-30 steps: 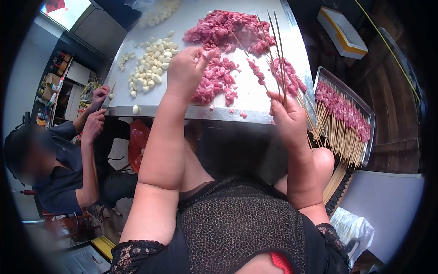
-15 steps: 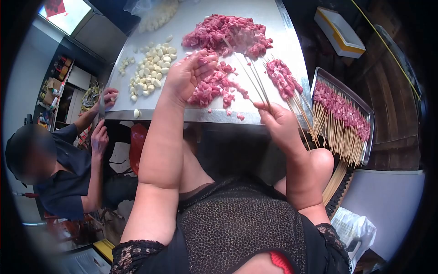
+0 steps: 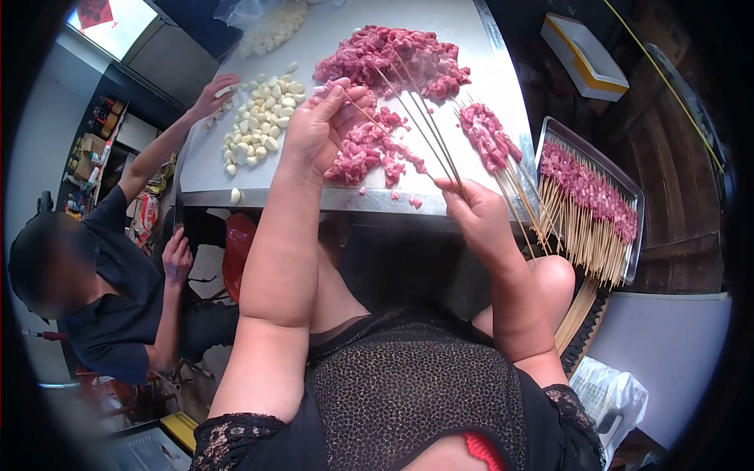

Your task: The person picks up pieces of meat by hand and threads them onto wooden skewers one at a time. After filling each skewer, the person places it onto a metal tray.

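Observation:
My left hand [image 3: 320, 129] is over the table beside the small meat pile, thumb and fingers pinched on a piece of raw meat [image 3: 336, 85]. My right hand [image 3: 475, 210], at the table's front edge, is closed around several thin skewers [image 3: 428, 129]. One of these skewers slants left, its tip at the meat in my left hand; the others point up toward the big meat heap [image 3: 393, 59]. Loose cut meat [image 3: 361, 153] lies just right of my left wrist. Right of my right hand, a bunch of loaded meat skewers [image 3: 488, 137] rests with its sticks over the table edge.
Peeled garlic cloves [image 3: 259, 125] are spread on the metal table [image 3: 302, 200], with a plastic bag [image 3: 271, 27] behind. A co-worker's hand [image 3: 214, 96] reaches to the garlic. A tray [image 3: 640, 206] of meat skewers stands at right, below a white foam box [image 3: 585, 59].
My left fingers have closed on a meat piece, and one skewer in my right hand has swung left toward it. The co-worker's hand has moved from the table edge up to the garlic.

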{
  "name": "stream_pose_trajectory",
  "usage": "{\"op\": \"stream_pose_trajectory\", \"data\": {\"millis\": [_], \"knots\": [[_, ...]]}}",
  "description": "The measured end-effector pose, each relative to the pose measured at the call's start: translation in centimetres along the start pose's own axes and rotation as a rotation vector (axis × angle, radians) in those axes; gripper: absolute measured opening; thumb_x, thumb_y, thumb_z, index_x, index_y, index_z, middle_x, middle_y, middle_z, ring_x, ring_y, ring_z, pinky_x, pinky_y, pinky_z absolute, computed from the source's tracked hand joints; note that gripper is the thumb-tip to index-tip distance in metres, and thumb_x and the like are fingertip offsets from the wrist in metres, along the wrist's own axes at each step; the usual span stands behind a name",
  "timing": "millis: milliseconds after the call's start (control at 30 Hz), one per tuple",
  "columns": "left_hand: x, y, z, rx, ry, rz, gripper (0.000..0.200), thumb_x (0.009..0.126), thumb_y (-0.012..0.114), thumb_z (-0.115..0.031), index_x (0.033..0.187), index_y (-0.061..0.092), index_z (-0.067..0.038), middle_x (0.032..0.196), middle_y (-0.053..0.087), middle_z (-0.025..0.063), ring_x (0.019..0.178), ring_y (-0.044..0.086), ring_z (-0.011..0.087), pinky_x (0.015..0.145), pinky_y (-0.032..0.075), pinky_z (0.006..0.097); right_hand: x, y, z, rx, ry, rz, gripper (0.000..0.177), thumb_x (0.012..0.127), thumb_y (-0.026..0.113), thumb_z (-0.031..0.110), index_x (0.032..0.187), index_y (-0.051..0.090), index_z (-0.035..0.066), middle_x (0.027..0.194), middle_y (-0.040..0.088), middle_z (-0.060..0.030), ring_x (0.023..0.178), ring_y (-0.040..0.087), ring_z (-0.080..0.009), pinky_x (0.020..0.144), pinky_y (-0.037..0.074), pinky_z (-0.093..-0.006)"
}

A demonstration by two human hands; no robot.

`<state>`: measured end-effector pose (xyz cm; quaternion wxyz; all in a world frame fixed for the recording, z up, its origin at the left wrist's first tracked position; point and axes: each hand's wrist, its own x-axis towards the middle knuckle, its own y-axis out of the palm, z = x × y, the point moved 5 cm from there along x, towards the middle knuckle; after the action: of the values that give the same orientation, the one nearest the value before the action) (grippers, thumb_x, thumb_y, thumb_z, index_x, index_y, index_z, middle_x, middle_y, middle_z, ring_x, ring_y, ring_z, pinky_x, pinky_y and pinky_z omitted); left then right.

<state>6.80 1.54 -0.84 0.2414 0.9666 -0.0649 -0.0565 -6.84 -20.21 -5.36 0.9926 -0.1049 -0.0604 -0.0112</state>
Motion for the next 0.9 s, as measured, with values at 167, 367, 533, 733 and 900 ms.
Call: {"op": "stream_pose_trajectory", "data": {"millis": [167, 367, 533, 733, 900], "knots": [[-0.1, 0.2, -0.1, 0.053, 0.015, 0.004, 0.025, 0.094, 0.051, -0.011, 0.116, 0.053, 0.002, 0.104, 0.064, 0.0201, 0.098, 0.065, 0.0269, 0.086, 0.055, 0.0357, 0.1, -0.1, 0.6, -0.092, -0.061, -0.012, 0.020, 0.087, 0.057, 0.006, 0.104, 0.065, 0.000, 0.073, 0.061, -0.0112, 0.059, 0.053, -0.0126, 0.056, 0.043, -0.0265], [-0.3, 0.6, 0.3, -0.025, 0.000, 0.032, 0.022, 0.094, 0.051, -0.010, 0.114, 0.054, 0.001, 0.103, 0.064, 0.0207, 0.097, 0.065, 0.0282, 0.088, 0.055, 0.0379, 0.1, 0.0, 0.6, -0.065, -0.044, -0.034, 0.019, 0.087, 0.057, 0.005, 0.103, 0.066, 0.000, 0.074, 0.061, -0.0123, 0.060, 0.055, -0.0145, 0.058, 0.044, -0.0269], [-0.8, 1.1, 0.3, -0.107, -0.043, 0.033, 0.022, 0.096, 0.048, -0.013, 0.113, 0.055, 0.000, 0.104, 0.064, 0.0201, 0.099, 0.064, 0.0302, 0.089, 0.054, 0.0427, 0.1, 0.5, 0.6, -0.110, -0.192, -0.096, 0.018, 0.086, 0.059, 0.004, 0.102, 0.066, 0.000, 0.074, 0.061, -0.0122, 0.061, 0.055, -0.0155, 0.058, 0.044, -0.0266], [-1.0, 1.5, 0.3, -0.130, -0.118, 0.228, 0.023, 0.097, 0.046, -0.016, 0.109, 0.057, 0.000, 0.104, 0.065, 0.0180, 0.099, 0.064, 0.0306, 0.089, 0.053, 0.0461, 0.0, 0.2, 0.9, -0.137, -0.177, -0.071, 0.019, 0.087, 0.059, 0.007, 0.104, 0.066, 0.001, 0.072, 0.059, -0.0062, 0.062, 0.053, -0.0109, 0.058, 0.043, -0.0243], [-1.2, 2.3, 0.3, -0.086, -0.123, 0.273, 0.024, 0.097, 0.045, -0.017, 0.109, 0.058, 0.000, 0.104, 0.065, 0.0172, 0.098, 0.065, 0.0292, 0.088, 0.054, 0.0451, -0.1, 0.5, 0.3, -0.014, -0.091, -0.041, 0.021, 0.090, 0.058, 0.011, 0.107, 0.066, 0.001, 0.070, 0.057, 0.0005, 0.063, 0.051, -0.0058, 0.058, 0.041, -0.0208]]}}
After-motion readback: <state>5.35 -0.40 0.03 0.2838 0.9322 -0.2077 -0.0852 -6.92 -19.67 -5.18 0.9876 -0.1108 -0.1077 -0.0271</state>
